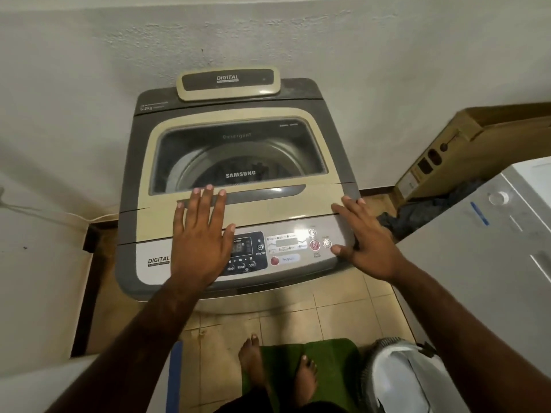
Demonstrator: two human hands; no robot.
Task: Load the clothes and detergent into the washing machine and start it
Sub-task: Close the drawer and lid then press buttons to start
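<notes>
A top-loading washing machine (155, 231) stands against the wall with its cream lid (316, 204) down. Through the lid's window I see the steel drum (208, 162). My left hand (202, 236) lies flat on the lid, fingertips at the grey lid handle (268, 193). My right hand (366, 242) rests spread on the machine's right front corner, its thumb beside the power button (327, 243) on the control panel (286, 251). A white laundry basket (402, 380) with pale cloth stands on the floor at lower right. No detergent container is in view.
A white appliance (492, 263) stands to the right, with dark cloth (423, 210) on the floor behind it and a cardboard box (465, 150) against the wall. My bare feet stand on a green mat (337, 362). A white surface (35, 263) borders the left.
</notes>
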